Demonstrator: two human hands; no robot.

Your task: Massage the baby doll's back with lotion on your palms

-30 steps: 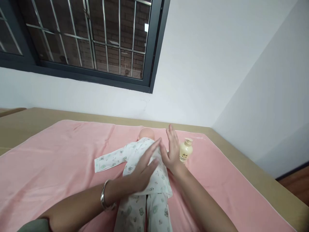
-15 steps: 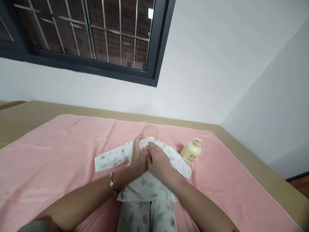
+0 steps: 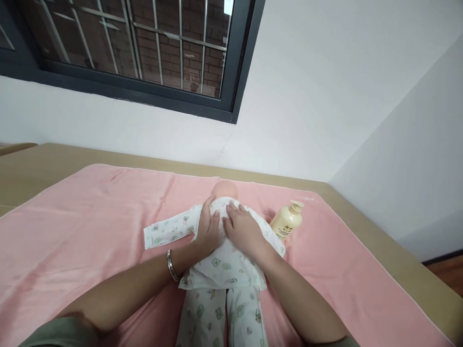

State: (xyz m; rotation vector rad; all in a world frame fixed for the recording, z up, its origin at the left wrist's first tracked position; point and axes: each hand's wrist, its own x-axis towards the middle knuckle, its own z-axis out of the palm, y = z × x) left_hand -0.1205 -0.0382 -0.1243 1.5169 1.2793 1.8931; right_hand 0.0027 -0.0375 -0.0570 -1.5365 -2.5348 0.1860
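Note:
A baby doll [image 3: 224, 270] in a white printed top and matching trousers lies on a pink cloth [image 3: 90, 217], its smooth head at the far end. My left hand [image 3: 208, 229] rests on the left side of the doll's chest, fingers stretched toward the head. On the right side of the chest lies my right hand [image 3: 244, 229], flat with its fingers extended. A narrow strip of the top shows between the two hands. Neither hand grasps anything. A silver bangle [image 3: 172, 265] circles my left wrist.
Just right of the doll's sleeve, a pale yellow pump bottle [image 3: 288, 219] stands tilted in view on the cloth. The cloth covers a wooden table [image 3: 119, 158] set against a white wall [image 3: 289, 120]. Above is a dark-framed barred window [image 3: 159, 53].
My hands have moved apart, from touching at the middle of the doll's chest to either side of it. The view has tipped slightly. The bottle stays in place.

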